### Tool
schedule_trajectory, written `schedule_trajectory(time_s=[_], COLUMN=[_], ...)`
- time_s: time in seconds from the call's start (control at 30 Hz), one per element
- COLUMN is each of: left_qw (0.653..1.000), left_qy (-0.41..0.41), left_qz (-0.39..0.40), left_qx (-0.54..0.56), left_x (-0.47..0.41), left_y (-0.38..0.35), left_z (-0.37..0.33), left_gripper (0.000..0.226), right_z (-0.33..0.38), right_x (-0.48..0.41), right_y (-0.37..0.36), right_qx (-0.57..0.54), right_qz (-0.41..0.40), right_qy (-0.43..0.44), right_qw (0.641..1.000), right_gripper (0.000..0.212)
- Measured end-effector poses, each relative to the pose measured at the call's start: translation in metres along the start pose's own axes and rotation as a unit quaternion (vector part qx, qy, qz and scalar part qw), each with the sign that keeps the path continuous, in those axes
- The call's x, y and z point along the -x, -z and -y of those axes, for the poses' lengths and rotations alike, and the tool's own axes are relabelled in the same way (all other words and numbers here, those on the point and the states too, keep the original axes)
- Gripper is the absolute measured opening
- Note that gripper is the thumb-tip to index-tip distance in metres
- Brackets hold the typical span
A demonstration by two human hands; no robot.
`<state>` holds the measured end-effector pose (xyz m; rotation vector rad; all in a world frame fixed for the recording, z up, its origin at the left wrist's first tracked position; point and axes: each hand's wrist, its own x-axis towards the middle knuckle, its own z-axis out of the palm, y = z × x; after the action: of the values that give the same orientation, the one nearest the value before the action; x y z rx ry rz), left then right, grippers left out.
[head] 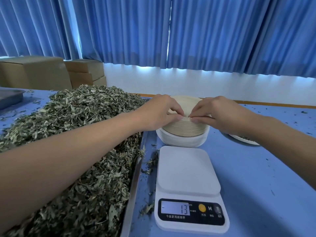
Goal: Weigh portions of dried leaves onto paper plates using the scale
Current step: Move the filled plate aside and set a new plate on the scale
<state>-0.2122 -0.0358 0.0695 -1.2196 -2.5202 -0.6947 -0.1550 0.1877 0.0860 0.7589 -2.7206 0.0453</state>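
- Dozens of thin paper plates sit nested in one stack (183, 130), beige ones resting on white ones, on the table just behind the scale.
- The top plate (186, 102) is light, flexible and easily creased. It probably clings to the plate below it, so the rim nearest the person looks like the best place to peel it free.
- The left hand (160, 112) and right hand (217, 113) meet at that near rim. Each pinches the edge between thumb and curled fingertips, which looks like an effort to separate a single plate.
- The kitchen scale (188, 170) is white and its platform is bare, so no plate is on it yet.
- Its display (175, 209) reads 13 with a minus bar at the left. I judge it needs zeroing once a plate is on it.
- A yellow button and the letter M sit beside the display. The Chinese print below is too small to read with certainty.
- The dried leaves (77, 117) are heaped high in a metal tray (135, 170) left of the scale. They are brittle and feather-light, and likely to scatter and crumble.
- A filled plate (246, 140) shows partly beneath the right forearm.
- The blue table (256, 168) is flecked with leaf crumbs.
- Cardboard boxes (34, 72) and blue curtains (222, 31) stand behind.
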Motion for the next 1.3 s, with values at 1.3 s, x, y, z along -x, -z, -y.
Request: schedule_trajectory(time_s=[1.3], left_qw=[0.995], left_qy=[-0.082], left_qz=[0.034], left_qx=[-0.055], left_x=[0.050], left_y=[0.029], left_z=[-0.062], left_gripper=[0.021], right_z=[0.055], right_x=[0.064], right_y=[0.031], right_qx=[0.078], right_qz=[-0.115], right_qy=[0.086], right_qw=[0.987], right_gripper=[0.022])
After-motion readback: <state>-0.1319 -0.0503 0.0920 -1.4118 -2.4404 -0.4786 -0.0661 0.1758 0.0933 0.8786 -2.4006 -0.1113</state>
